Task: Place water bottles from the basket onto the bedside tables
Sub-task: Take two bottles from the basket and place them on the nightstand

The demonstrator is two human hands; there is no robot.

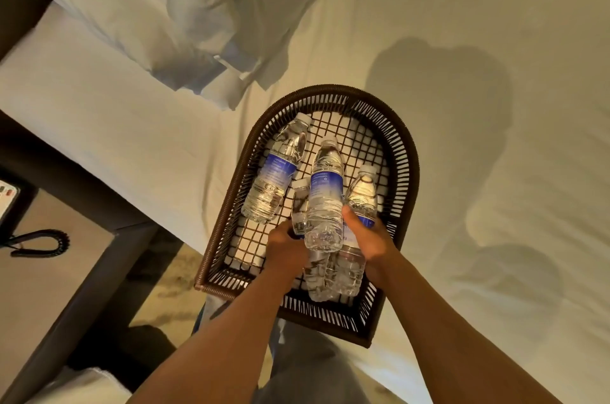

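basket (407,152) on bed (462,23), bedside table (49,271) left

My basket (404,152) is dark woven wicker, rough and matt — the water bottles (325,192) in it are clear glossy plastic with smooth blue labels, on the bed's soft matt sheet (462,7).

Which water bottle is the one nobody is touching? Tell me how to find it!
Look at the dark woven basket sitting on the white bed. Inside it, find the bottle lying alone by the left wall, its cap pointing toward the rounded far end. Unlike the other bottles bunched at the left hand and right hand, no hand is on it.
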